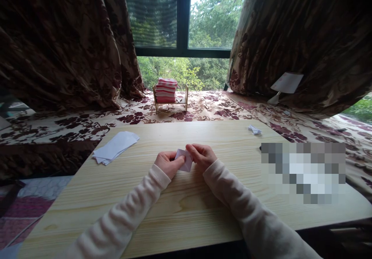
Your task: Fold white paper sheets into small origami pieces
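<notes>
A small folded piece of white paper (186, 166) is held up over the middle of the wooden table. My left hand (168, 163) grips it from the left, its thumb lying across the paper's face. On the other side, my right hand (203, 156) pinches the paper's upper right corner between thumb and fingers. Crease lines show on the paper. Farther left on the table lies a stack of white paper strips (116, 146), loosely fanned. A small folded paper piece (255, 129) sits near the far right edge.
The light wooden table (145, 220) borders a ledge covered in flowered cloth. On the ledge stand a small rack (186, 98) with folded red-and-white striped cloths (165, 90) and a white lamp (287, 83). A pixelated patch hides part of the table's right side.
</notes>
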`<control>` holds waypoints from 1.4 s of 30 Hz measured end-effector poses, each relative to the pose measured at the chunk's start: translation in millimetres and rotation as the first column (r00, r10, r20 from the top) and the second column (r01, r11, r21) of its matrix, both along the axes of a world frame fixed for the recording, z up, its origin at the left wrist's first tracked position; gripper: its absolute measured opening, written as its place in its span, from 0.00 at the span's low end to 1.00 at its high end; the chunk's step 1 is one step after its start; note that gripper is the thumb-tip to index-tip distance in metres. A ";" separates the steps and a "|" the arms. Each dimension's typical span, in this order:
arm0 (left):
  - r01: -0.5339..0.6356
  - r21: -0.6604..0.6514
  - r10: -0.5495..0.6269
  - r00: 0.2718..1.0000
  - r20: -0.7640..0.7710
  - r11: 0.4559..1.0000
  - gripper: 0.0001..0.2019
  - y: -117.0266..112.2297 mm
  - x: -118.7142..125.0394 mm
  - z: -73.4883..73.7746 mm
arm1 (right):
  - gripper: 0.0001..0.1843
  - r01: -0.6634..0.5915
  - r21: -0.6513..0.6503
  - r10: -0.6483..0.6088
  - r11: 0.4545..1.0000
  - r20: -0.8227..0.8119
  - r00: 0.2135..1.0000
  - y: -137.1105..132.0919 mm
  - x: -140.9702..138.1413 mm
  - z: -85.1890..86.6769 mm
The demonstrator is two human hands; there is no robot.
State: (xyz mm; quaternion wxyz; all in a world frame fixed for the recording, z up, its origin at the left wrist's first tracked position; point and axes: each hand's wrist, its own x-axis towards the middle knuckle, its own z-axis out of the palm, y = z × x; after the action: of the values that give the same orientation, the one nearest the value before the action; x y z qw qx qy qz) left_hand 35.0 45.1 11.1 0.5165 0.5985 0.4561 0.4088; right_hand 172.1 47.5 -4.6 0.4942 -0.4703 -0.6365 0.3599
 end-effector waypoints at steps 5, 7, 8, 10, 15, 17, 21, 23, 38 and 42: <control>-0.059 -0.056 0.064 0.994 0.088 0.997 0.11 -0.4 1.0 -0.6 | 0.13 -0.042 0.037 0.045 0.998 -0.079 0.996 -1.9 -1.8 3.9; -0.037 -0.074 0.044 0.993 0.105 0.997 0.11 0.2 0.7 -1.3 | 0.12 -0.043 0.053 0.046 0.998 -0.071 0.996 -3.1 -1.8 5.3; -0.016 -0.088 0.026 0.993 0.114 0.996 0.12 0.6 0.4 -1.6 | 0.12 -0.046 0.061 0.049 0.997 -0.059 0.997 -3.7 -1.6 6.0; 0.022 -0.112 -0.007 0.991 0.137 0.994 0.12 0.9 -0.2 -2.0 | 0.12 -0.055 0.079 0.058 0.995 -0.039 0.998 -4.5 -0.8 7.2; -0.038 -0.071 0.051 0.983 0.178 0.997 0.11 -2.5 2.0 -0.9 | 0.18 -0.009 0.015 0.010 1.000 -0.081 0.997 -3.4 0.1 7.0; -0.088 -0.081 0.103 0.973 0.206 0.993 0.11 -4.1 4.1 -0.2 | 0.20 0.019 -0.020 -0.022 1.000 -0.125 0.992 -2.8 -0.6 6.2; -0.108 -0.104 0.130 0.964 0.230 0.989 0.14 -3.2 4.9 -1.3 | 0.16 -0.025 0.009 0.026 1.000 -0.186 0.982 -2.6 -2.0 4.2; -0.046 -0.128 0.076 0.968 0.238 0.991 0.15 -0.1 2.9 -3.1 | 0.15 -0.037 0.019 0.040 0.999 -0.178 0.983 -2.5 -1.6 3.4; -0.039 0.130 0.034 0.999 0.035 0.991 0.11 -5.8 2.4 1.9 | 0.13 -0.021 -0.016 0.019 1.000 -0.121 0.992 -5.9 -2.1 7.9; -0.059 0.118 0.058 0.998 0.007 0.991 0.12 -3.1 1.7 -1.5 | 0.16 0.013 -0.046 -0.017 0.999 -0.100 0.995 -3.1 -1.1 4.2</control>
State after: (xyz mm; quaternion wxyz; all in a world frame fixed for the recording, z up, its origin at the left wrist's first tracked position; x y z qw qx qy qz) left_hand 36.7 42.0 9.6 0.4686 0.6137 0.4476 0.4510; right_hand 171.1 44.4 -0.4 0.5176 -0.4674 -0.5990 0.3936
